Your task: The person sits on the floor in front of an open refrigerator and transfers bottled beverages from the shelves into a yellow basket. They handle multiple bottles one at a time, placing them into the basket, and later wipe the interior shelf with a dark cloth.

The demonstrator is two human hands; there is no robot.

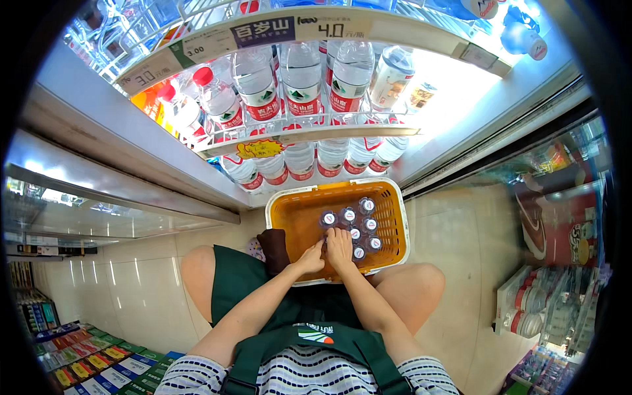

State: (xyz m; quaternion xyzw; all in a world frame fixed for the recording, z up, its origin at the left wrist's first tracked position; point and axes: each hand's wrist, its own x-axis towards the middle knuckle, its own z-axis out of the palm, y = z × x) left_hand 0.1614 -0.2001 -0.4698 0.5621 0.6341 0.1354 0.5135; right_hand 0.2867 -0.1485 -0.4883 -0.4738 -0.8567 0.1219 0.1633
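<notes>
An orange plastic basket (296, 210) with a white rim stands on the floor between my knees. Several clear bottles (367, 224) with white-topped caps stand upright together in its right part. Over the near left of this group my two hands meet. My right hand (339, 247) has its fingers curled down around a bottle that it mostly hides. Close against it, my left hand (309, 258) has its fingers closed at the same bottle, its fingertips partly covered. A dark brown cloth-like thing (272, 247) lies over the basket's left edge.
Directly ahead is a lit cooler with water bottles (303, 79) on wire shelves, above a front rail (316, 135). Door frames (131, 131) flank it. Packed bottles (530, 303) stand on the floor at right. Boxed goods (99, 362) fill the lower left.
</notes>
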